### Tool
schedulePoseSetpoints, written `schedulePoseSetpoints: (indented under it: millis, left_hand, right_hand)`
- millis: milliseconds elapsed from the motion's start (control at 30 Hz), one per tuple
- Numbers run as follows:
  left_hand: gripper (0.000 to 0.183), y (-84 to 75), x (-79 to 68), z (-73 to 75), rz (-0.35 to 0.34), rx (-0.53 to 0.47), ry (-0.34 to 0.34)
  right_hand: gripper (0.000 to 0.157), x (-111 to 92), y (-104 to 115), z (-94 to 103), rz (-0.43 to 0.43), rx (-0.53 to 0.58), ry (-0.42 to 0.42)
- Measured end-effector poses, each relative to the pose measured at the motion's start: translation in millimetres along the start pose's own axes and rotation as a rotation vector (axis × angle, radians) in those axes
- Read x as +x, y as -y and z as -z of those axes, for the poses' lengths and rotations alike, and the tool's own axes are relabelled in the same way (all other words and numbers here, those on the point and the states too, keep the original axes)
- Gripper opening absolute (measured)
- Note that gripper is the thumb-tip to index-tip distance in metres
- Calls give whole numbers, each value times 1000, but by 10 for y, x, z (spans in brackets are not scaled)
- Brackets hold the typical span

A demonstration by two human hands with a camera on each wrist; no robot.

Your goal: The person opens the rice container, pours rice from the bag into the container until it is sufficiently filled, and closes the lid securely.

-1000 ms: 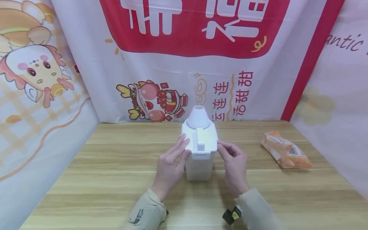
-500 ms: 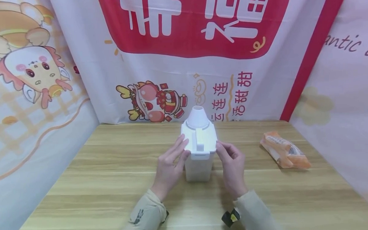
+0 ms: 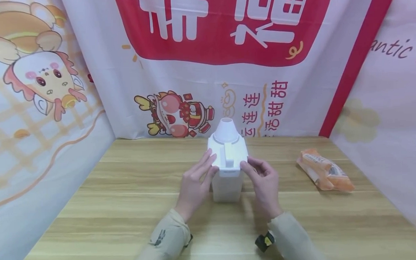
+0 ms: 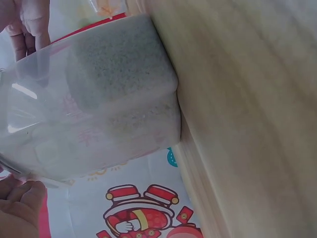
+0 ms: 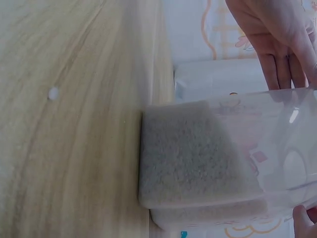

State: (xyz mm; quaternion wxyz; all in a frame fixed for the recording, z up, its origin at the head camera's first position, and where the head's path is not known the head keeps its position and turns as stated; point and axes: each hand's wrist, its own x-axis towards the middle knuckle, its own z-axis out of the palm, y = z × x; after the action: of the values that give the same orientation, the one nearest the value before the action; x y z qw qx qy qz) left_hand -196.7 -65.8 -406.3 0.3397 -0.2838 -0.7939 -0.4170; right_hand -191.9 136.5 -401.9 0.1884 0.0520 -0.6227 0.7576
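Observation:
A clear plastic storage container [image 3: 228, 190] stands upright on the wooden table, its lower part filled with pale grain [image 5: 190, 148]. On top sits a white lid [image 3: 236, 150] with a front clip [image 3: 229, 173] and a cone-shaped white cup [image 3: 226, 131]. My left hand [image 3: 195, 182] holds the lid's left edge, thumb at the clip's left end and fingers along the side. The right hand [image 3: 265, 181] grips the front right corner, thumb at the clip's right end and index finger against the side. Both wrist views show the container between the two hands.
An orange-and-white crumpled packet [image 3: 324, 172] lies on the table [image 3: 128, 209] to the right. Printed cloths hang behind and at both sides. One small white speck [image 5: 53, 93] lies on the table in the right wrist view.
My right thumb has moved inward from the lid's right edge to the clip's right end. The clip looks lower against the container's front. My left hand keeps its place on the lid.

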Motion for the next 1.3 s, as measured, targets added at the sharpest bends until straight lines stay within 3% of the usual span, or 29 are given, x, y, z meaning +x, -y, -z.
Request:
schedulePoseSetpoints:
  millis: [333, 600, 833, 1067, 1200, 1300]
  left_hand:
    - [43, 128, 136, -50, -7, -2, 31]
    - [43, 144, 206, -91, 31, 3, 73]
    - [44, 182, 294, -122, 22, 4, 91]
    - [43, 234, 362, -116, -3, 29, 104]
    - [46, 267, 376, -83, -3, 45, 152]
    - [52, 317, 368, -42, 35, 121, 201]
  right_hand:
    - [52, 153, 4, 6, -84, -56, 13]
    - [41, 243, -38, 25, -18, -34, 2]
    - [45, 321, -21, 26, -37, -50, -1]
    - [55, 422, 15, 28, -105, -135, 21]
    - [56, 501, 32, 105, -129, -170, 33]
    - [58, 561, 62, 219, -110, -246, 34]
